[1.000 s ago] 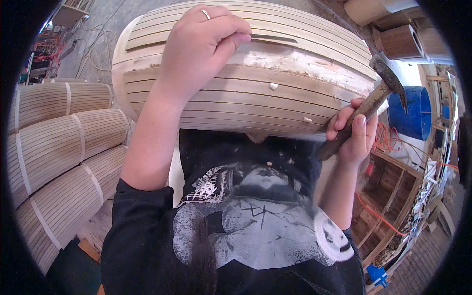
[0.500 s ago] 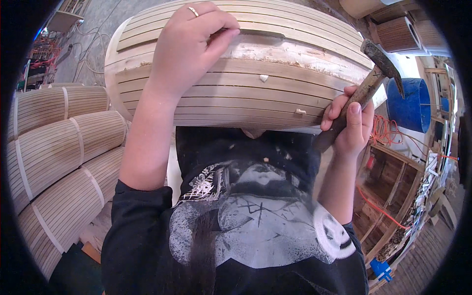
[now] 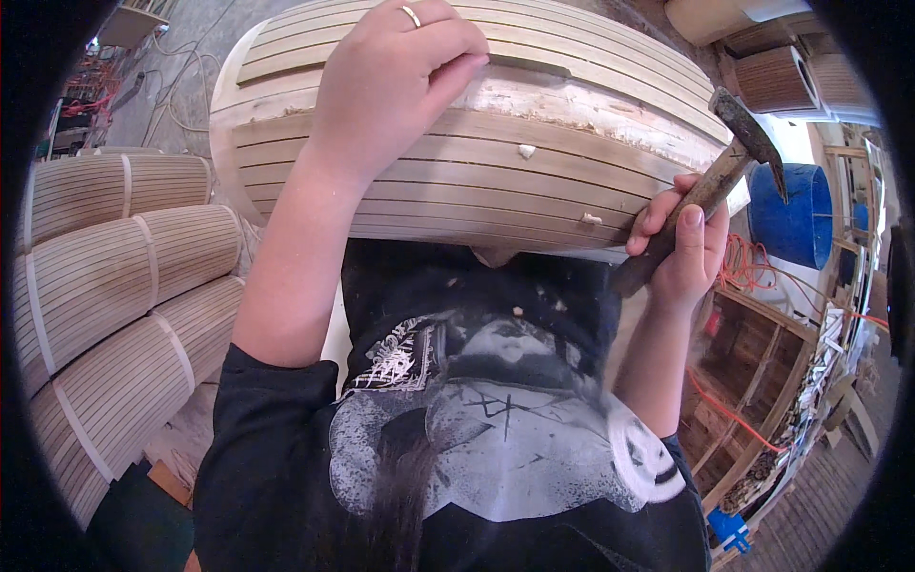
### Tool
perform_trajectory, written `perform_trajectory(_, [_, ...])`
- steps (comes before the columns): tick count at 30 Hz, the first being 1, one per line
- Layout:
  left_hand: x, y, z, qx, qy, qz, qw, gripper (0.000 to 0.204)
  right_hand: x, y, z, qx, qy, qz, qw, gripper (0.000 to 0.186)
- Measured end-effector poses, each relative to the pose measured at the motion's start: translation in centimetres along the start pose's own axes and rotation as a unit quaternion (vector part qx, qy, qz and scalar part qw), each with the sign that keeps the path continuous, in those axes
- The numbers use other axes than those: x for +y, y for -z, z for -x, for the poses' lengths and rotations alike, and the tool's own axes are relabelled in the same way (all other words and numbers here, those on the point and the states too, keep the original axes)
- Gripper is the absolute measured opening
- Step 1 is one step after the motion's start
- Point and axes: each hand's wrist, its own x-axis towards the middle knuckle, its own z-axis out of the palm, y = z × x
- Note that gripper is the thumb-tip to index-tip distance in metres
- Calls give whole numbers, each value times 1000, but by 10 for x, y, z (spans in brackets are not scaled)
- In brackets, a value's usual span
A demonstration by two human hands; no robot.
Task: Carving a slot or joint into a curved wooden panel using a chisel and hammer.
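A curved panel of pale wooden slats [image 3: 448, 181] lies across my front, with a rough whitish seam running along its upper part. My left hand [image 3: 391, 76], a ring on one finger, rests on top of the panel with fingertips pinched at the seam; what they pinch is too small to tell. My right hand [image 3: 681, 243] grips the wooden handle of a hammer [image 3: 724, 157] at the panel's right end. The hammer's dark metal head is raised just off the panel's right edge.
Several similar curved slat panels [image 3: 114, 286] are stacked at my left. A blue barrel [image 3: 796, 214] stands at the right beside orange cables [image 3: 743, 272] and wooden frames [image 3: 762, 381]. More wooden pieces lie at the top right.
The hammer has swung lower and closer to the panel's right end. My left hand has stayed pinched at the seam, shifting slightly with the view.
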Motion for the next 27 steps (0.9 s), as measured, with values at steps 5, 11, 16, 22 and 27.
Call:
perform_trajectory(5, [1, 1, 1, -7, 10, -32, 999, 8, 1, -1, 0, 9, -1, -1, 1000, 32])
perform_trajectory(11, [6, 4, -1, -47, 16, -97, 994, 6, -45, -47, 4, 63, 23, 136, 988, 31])
perform_trajectory(16, [17, 8, -7, -105, 118, -158, 975, 6, -41, -72, 4, 21, 140, 262, 955, 31])
perform_trajectory(22, [32, 11, -16, -102, 153, -169, 968, 6, -46, -86, -6, -5, -42, 475, 879, 24])
perform_trajectory(27, [39, 14, -16, -138, 219, -141, 956, 7, -38, -75, -5, -28, 113, 515, 849, 21])
